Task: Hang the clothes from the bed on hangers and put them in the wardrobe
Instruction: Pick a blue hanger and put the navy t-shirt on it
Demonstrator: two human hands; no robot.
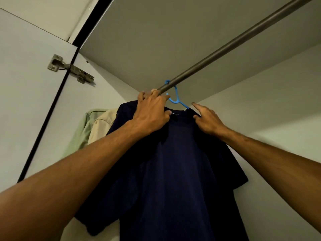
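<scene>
In the pale white wardrobe [260, 105], a blue plastic hanger [176, 100] hooks the grey metal rail [234, 44]. The left hand [152, 110], fingers curled, grips the dark navy t-shirt [173, 171] at its collar. The right hand [208, 120] pinches its shoulder.

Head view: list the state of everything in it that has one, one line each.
rail: fixed under the wardrobe top.
blue hanger: hooked over the rail.
navy T-shirt: hanging on the blue hanger.
wardrobe door: open.
green shirt: hanging behind the navy T-shirt.
beige shirt: hanging behind the navy T-shirt.
left hand: grips the navy T-shirt's collar.
right hand: pinches its shoulder, forefinger straight.
</scene>
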